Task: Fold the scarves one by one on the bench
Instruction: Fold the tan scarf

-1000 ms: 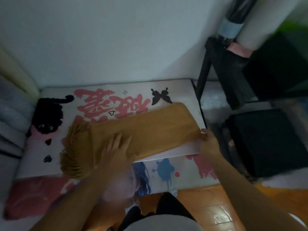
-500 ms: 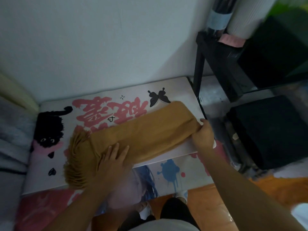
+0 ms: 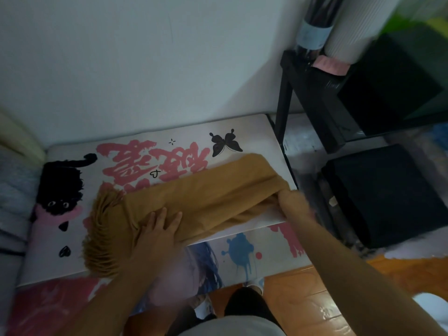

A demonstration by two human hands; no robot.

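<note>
A mustard-yellow scarf (image 3: 198, 197) lies lengthwise across the bench (image 3: 257, 132), its fringed end (image 3: 101, 238) bunched at the left near the front edge. My left hand (image 3: 160, 229) presses flat on the scarf just right of the fringe, fingers spread. My right hand (image 3: 294, 204) grips the scarf's right end at the bench's right edge and lifts it, so the cloth is gathered and creased there. The right hand is blurred.
The bench cover has pink lettering, a black butterfly (image 3: 225, 144) and a black cat (image 3: 60, 187). A black metal rack (image 3: 315, 98) and a black box (image 3: 383, 192) stand to the right. Wooden floor (image 3: 303, 297) lies below; a white wall is behind.
My right hand went from resting at the scarf's right end to gripping it and pulling it up and leftward, bunching the cloth. My left hand has stayed pressed near the fringe.
</note>
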